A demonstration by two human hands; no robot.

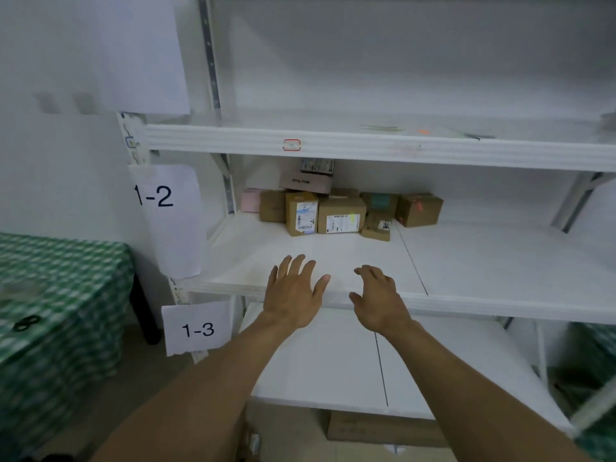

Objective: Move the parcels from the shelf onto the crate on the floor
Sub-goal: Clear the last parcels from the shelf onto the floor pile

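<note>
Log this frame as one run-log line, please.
phase: reaching | left hand: open, empty | right hand: open, empty | parcels: clustered at back of shelf, untouched | crate: not identifiable

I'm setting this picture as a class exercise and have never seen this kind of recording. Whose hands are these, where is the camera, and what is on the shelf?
The single picture comes from a camera worn on a person's head, looking forward and down. The left hand and right hand reach over the middle shelf, open and holding nothing. At the back of that shelf sits a cluster of cardboard parcels, with a pink box at its left end. Paper signs read 1-2 and 1-3.
</note>
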